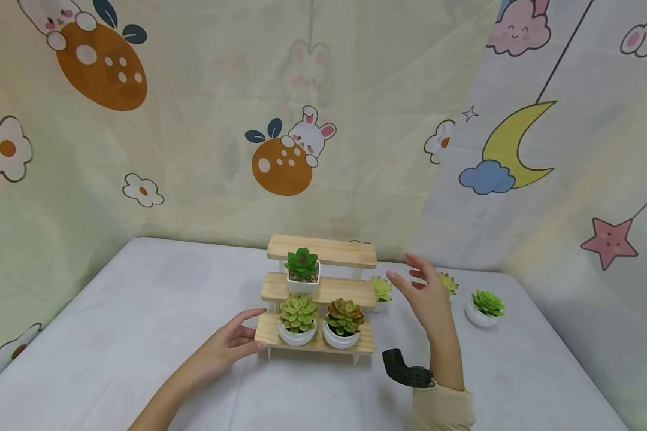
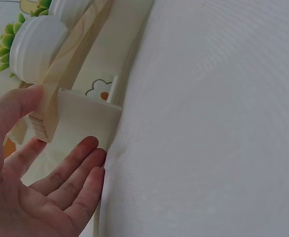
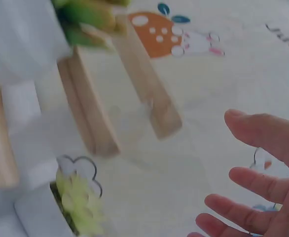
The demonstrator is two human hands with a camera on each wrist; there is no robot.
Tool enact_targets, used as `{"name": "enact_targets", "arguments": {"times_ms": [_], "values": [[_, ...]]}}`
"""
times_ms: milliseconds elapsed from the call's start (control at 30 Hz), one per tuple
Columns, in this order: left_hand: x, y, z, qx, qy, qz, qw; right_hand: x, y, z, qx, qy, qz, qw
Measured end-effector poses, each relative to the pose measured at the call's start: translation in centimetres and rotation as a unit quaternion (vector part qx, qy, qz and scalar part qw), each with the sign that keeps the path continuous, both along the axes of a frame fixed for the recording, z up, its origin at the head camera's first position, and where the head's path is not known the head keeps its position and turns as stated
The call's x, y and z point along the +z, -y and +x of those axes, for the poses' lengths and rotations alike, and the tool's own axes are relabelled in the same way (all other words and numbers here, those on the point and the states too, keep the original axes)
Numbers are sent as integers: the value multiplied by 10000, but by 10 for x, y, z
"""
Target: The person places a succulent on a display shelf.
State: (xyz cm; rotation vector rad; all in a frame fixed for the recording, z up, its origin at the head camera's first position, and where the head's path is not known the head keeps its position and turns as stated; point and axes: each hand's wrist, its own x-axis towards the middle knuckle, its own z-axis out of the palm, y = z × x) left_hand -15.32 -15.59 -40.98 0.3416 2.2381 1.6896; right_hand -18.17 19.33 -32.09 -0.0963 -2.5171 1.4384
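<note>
A three-step wooden plant stand (image 1: 323, 251) on white supports stands on the table. On its middle step is a dark green succulent (image 1: 302, 266) in a square white pot. The bottom step holds a light green succulent (image 1: 299, 314) and a reddish-green succulent (image 1: 344, 318), both in round white pots. My left hand (image 1: 227, 342) pinches the left end of the bottom step between thumb (image 2: 28, 98) and index finger, the other fingers extended below. To the stand's right, my right hand (image 1: 428, 296) is raised with spread fingers and nothing in them.
A yellow-green succulent (image 1: 380, 288) in a white pot stands just right of the stand, partly hidden by it. Another succulent (image 1: 450, 282) is mostly behind the right hand. Farther right sits a bright green succulent (image 1: 486, 304) in a round pot. Printed cloth walls (image 1: 205, 149) enclose the white-covered table (image 1: 129, 323).
</note>
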Motion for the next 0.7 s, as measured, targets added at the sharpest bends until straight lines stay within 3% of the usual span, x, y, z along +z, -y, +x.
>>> {"name": "enact_targets", "arguments": {"times_ms": [267,400,533,700], "values": [[-1,1,0,0,-27,7,10000,-18,-27,-7,183,705,-80,9973],[-1,1,-1,4,-21,5,10000,-32,-33,-12,347,1248,29,9916],[0,1,-1,-1,-5,9,10000,-49,-35,-18,446,1479,-8,9880],[-1,1,-1,-12,9,21,10000,-65,-36,-26,533,1440,-748,9853]]}}
